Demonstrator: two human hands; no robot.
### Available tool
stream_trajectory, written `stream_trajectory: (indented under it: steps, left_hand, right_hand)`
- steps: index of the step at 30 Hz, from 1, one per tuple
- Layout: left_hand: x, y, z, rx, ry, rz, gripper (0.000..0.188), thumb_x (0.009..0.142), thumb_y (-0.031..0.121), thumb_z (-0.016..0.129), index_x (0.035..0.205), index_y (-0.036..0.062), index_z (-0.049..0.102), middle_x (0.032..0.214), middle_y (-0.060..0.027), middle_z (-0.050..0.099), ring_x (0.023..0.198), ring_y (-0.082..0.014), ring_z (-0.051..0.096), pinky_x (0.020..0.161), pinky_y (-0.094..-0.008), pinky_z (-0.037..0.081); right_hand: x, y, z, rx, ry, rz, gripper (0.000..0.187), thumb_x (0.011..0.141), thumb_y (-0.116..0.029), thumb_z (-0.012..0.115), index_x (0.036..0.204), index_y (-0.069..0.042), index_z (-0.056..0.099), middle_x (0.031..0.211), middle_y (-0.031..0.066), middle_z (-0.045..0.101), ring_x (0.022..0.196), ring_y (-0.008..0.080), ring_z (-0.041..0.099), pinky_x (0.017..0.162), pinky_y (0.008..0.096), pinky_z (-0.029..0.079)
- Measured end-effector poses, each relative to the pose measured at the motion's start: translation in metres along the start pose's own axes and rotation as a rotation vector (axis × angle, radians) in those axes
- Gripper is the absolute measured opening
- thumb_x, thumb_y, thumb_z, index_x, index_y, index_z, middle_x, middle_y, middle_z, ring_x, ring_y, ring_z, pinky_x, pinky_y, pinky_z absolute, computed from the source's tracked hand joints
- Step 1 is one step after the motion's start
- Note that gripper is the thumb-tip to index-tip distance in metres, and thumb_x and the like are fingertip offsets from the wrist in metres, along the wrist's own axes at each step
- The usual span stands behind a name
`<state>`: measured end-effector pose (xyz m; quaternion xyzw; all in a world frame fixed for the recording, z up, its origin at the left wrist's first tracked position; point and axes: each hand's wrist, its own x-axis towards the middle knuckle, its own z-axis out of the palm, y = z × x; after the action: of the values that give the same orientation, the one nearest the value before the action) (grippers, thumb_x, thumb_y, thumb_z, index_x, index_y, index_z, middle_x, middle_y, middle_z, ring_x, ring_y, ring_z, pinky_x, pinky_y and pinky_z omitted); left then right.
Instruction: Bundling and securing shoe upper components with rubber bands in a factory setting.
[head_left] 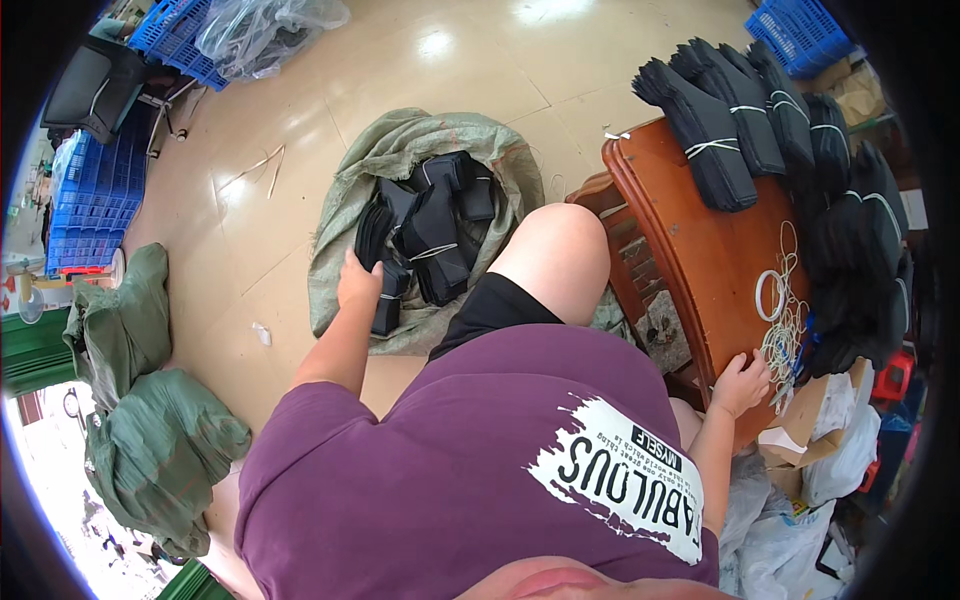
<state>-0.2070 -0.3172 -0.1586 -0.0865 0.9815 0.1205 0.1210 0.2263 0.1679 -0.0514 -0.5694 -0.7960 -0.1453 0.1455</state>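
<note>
My left hand (360, 280) is at the left side of an open sack, its thumb and fingers closed on the lower end of a stack of black fabric pieces (373, 236). Other black bundles (434, 240) lie in the woven grey-green sack (335, 215), at least one bound with a pale tie. On the wooden table (690, 240) to my right, my right hand (740, 385) rests with fingers slightly apart. Its fingertips reach the edge of a tangle of pale string loops (785, 345). Scissors (783, 393) lie close by, partly covered.
Several tied black bundles (712, 150) line the table's far and right sides. A white ring (768, 296) lies beside the strings. Filled green sacks (165, 450) and blue crates (95, 200) stand at left. A cardboard box (815, 420) and plastic bags are below the table's right end.
</note>
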Motion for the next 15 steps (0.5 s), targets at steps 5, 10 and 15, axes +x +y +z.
stream_trajectory:
  steps: [5, 10, 15]
  left_hand:
    - [0.047, -0.028, 0.054, -0.129, -0.405, -0.066, 0.050, 0.087, 0.039, 0.062, 0.127, 0.0093, 0.063, 0.113, -0.0191, 0.069, 0.109, -0.0320, 0.065, 0.096, -0.0413, 0.050]
    - [0.080, -0.024, 0.061, -0.169, -0.187, 0.254, 0.034, 0.088, 0.029, 0.063, 0.117, 0.0112, 0.069, 0.110, -0.0119, 0.072, 0.100, -0.0263, 0.069, 0.089, -0.0368, 0.053]
    - [0.058, 0.148, -0.019, -0.507, -0.024, 0.797, 0.026, 0.093, 0.013, 0.062, 0.116, 0.0030, 0.066, 0.101, -0.0132, 0.072, 0.093, -0.0222, 0.070, 0.083, -0.0322, 0.054]
  right_hand:
    - [0.002, 0.006, 0.004, 0.006, 0.019, -0.033, 0.031, 0.088, -0.026, 0.061, 0.114, -0.010, 0.065, 0.115, 0.0125, 0.062, 0.111, 0.0330, 0.056, 0.096, 0.0456, 0.043]
    - [0.001, -0.006, -0.005, 0.045, 0.024, -0.042, 0.032, 0.085, -0.024, 0.062, 0.113, -0.010, 0.064, 0.113, 0.0143, 0.062, 0.110, 0.0356, 0.056, 0.093, 0.0489, 0.045]
    - [-0.005, -0.014, -0.011, 0.065, 0.014, 0.053, 0.033, 0.083, -0.024, 0.063, 0.113, -0.011, 0.064, 0.114, 0.0123, 0.060, 0.111, 0.0349, 0.054, 0.094, 0.0491, 0.044]
